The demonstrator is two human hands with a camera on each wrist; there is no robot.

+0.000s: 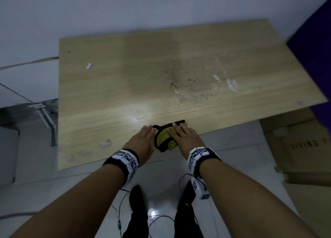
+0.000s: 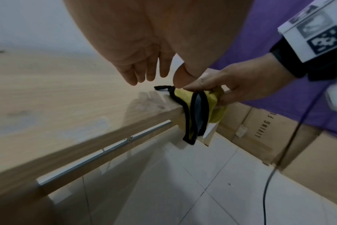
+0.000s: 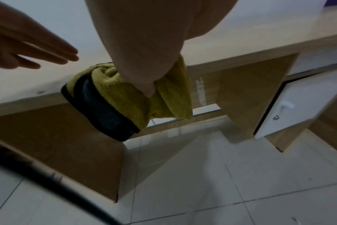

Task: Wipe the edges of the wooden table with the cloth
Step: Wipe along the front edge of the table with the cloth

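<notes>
The pale wooden table (image 1: 107, 94) fills the head view, its near edge running just in front of me. A yellow cloth with black trim (image 1: 165, 139) is draped over that near edge and hangs down the front face. My right hand (image 1: 177, 128) grips the cloth, fingers on top and thumb pushed into its folds (image 3: 148, 86) against the edge. My left hand (image 1: 148, 130) hovers just left of the cloth with straight fingers (image 2: 142, 73), a little above the tabletop and holding nothing. From the left wrist, the cloth (image 2: 200, 109) hangs down past the table's edge.
Dark crumbs (image 1: 179, 76) and white smears (image 1: 231, 84) mark the table's middle and right. Cardboard boxes (image 1: 300, 148) stand on the floor to the right beneath a purple panel (image 1: 313, 49). Cables (image 1: 121, 202) trail over the tiles by my feet. A metal frame (image 1: 46, 115) stands left.
</notes>
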